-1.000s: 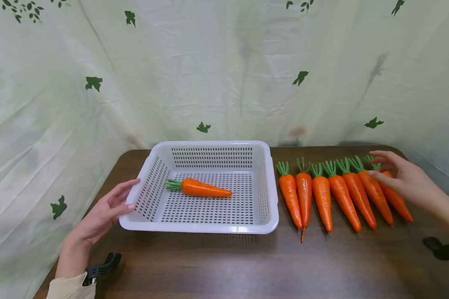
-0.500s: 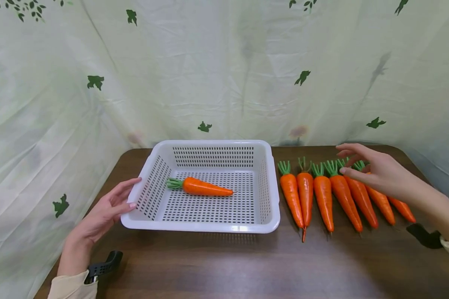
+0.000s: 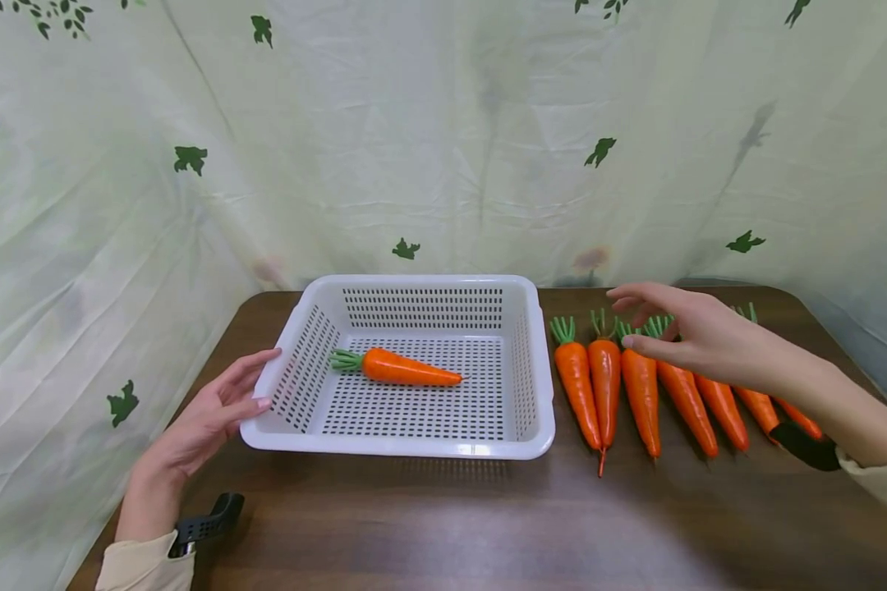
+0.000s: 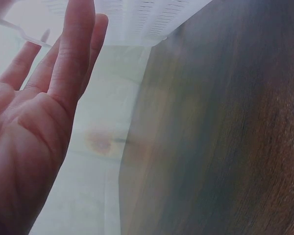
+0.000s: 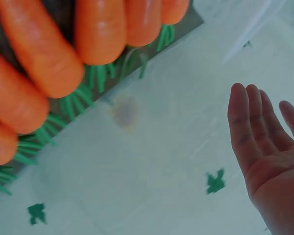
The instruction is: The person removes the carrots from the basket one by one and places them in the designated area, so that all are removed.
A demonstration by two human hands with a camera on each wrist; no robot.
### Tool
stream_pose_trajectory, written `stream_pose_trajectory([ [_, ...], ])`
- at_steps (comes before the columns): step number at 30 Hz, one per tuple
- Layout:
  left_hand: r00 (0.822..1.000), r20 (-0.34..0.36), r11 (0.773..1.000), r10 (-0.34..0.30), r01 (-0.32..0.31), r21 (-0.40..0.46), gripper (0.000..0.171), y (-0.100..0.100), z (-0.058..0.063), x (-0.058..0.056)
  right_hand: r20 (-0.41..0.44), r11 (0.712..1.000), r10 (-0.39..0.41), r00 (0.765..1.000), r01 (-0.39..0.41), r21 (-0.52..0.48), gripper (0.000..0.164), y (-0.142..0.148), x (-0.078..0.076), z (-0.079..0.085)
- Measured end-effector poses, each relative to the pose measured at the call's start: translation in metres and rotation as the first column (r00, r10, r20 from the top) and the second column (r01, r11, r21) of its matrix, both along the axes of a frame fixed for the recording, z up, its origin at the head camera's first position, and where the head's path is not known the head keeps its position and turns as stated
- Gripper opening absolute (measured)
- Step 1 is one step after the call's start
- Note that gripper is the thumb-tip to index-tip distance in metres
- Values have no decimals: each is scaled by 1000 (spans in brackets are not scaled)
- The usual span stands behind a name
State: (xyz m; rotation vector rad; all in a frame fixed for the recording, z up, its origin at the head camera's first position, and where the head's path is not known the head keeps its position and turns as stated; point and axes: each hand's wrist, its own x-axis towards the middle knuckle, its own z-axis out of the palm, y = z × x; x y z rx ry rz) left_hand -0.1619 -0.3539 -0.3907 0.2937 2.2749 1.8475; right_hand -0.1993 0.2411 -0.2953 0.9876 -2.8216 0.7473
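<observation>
A white perforated plastic basket point(image 3: 399, 448) stands on the table, with one orange carrot point(image 3: 410, 368) lying across its floor. At the basket's left rim is my left hand point(image 3: 205, 420), its fingertips and thumb touching the edge; the left wrist view shows those fingers point(image 4: 77, 49) fairly straight. To the right of the basket lies a row of several carrots point(image 3: 641, 402), green tops pointing to the back. Over the tops of this row hovers my right hand point(image 3: 698, 332), fingers loosely extended and holding nothing. It partly hides the carrots on the right.
The dark wooden table point(image 3: 414, 525) extends in front of the basket and carrots. A pale cloth curtain point(image 3: 451, 164) with green leaf shapes hangs right behind the table's back edge and along the left side. Black wrist devices point(image 3: 209, 524) sit on both forearms.
My right hand has moved left along the carrot row, from its right end to above its middle. The left hand stays at the basket rim; basket and carrots keep their places.
</observation>
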Motion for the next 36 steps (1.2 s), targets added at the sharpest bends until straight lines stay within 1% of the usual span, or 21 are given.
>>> stream_pose_trajectory([
  [4, 1000, -4, 1000, -6, 6, 0, 63, 0, 1, 0, 13, 999, 46, 999, -46, 11, 51, -14, 0, 5],
  [9, 1000, -3, 1000, -3, 3, 2, 63, 0, 1, 0, 39, 996, 83, 996, -84, 29, 47, -31, -1, 10],
  [12, 1000, -2, 1000, -5, 5, 4, 63, 0, 1, -1, 38, 993, 110, 993, -112, 40, 45, -41, -3, 11],
  [20, 1000, -11, 1000, -6, 6, -26, 63, 0, 2, -3, 88, 983, 169, 982, -175, 54, 48, -71, -8, 14],
  [26, 1000, -8, 1000, 3, -3, -26, 63, 0, 1, -2, 101, 977, 203, 974, -208, 39, 46, -100, -17, 17],
  [31, 1000, -3, 1000, 9, -9, -18, 64, 0, 1, -2, 111, 973, 225, 968, -229, 25, 45, -125, -24, 15],
  [36, 1000, -2, 1000, 9, -9, -20, 63, 0, 1, -1, 86, 968, 249, 965, -252, 16, 46, -147, -32, 13],
])
